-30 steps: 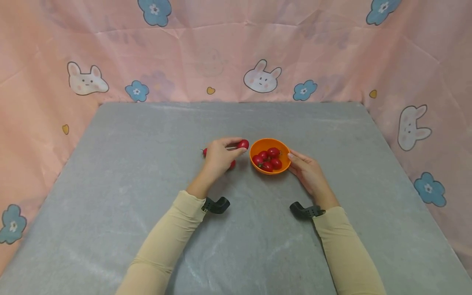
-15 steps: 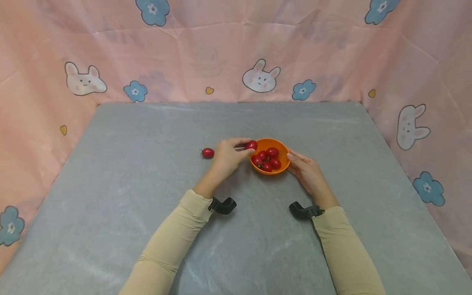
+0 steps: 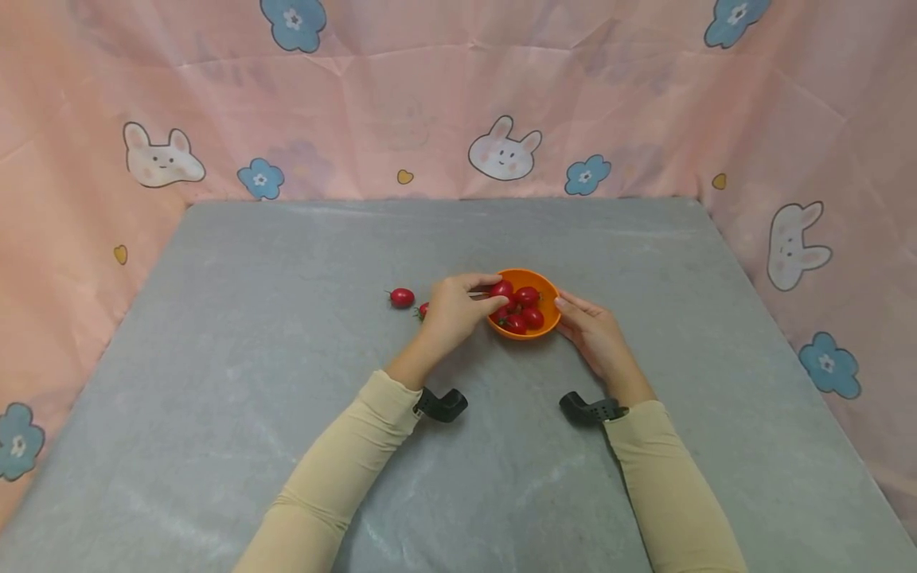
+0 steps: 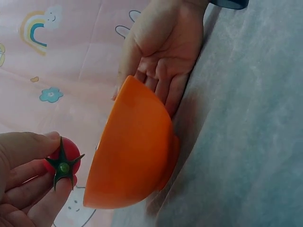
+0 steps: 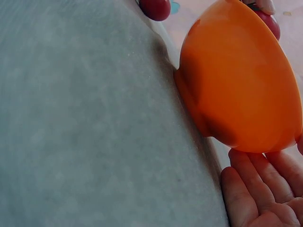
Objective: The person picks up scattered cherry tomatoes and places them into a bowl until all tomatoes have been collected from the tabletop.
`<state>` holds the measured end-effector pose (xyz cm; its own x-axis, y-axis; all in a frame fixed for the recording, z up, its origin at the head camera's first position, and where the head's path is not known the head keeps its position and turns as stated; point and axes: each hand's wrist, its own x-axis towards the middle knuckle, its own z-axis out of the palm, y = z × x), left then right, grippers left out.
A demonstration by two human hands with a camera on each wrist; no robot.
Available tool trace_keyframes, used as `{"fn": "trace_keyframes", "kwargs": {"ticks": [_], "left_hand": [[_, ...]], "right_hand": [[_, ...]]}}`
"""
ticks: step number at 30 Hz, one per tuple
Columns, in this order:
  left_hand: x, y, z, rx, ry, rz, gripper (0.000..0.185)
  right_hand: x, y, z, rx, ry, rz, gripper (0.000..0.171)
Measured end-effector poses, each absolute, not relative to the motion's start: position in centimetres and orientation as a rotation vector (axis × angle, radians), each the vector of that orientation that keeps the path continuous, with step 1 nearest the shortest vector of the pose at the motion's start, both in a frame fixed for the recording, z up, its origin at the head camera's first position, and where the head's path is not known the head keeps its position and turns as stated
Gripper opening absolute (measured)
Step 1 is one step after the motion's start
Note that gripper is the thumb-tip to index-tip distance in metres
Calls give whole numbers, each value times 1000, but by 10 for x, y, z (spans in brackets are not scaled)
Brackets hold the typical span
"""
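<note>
Between the thumb and fingers of my left hand is a cherry tomato, pinched just over the left rim of an orange bowl. Its green stem end faces the left wrist camera. The bowl stands upright on the table, with several cherry tomatoes inside. My right hand holds the bowl's right side, its thumb at the rim and its fingers against the outer wall.
Left of the bowl, two loose cherry tomatoes lie on the grey tabletop: one in full view, another tomato partly behind my left hand. A pink printed curtain borders the table at the back and sides.
My left hand has carried the pinched tomato rightward, from beside the bowl to over its left rim. The two loose tomatoes show differently past the hand. My right hand keeps its hold.
</note>
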<state>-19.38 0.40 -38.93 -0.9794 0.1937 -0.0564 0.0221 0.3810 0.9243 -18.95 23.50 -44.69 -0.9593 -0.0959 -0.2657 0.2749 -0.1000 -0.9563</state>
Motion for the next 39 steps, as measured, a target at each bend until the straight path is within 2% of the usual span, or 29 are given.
{"fn": "trace_keyframes", "kwargs": {"ticks": [11, 30, 39], "left_hand": [[-193, 14, -394, 267, 2574, 1519, 36], [-191, 27, -395, 580, 2813, 1137, 37], [-191, 29, -396, 603, 2808, 1081, 35]], "right_hand": [[-188, 235, -444, 185, 1919, -2158, 61], [-190, 236, -446, 177, 1930, -2139, 63], [-189, 236, -445, 172, 1924, -2138, 61]]}}
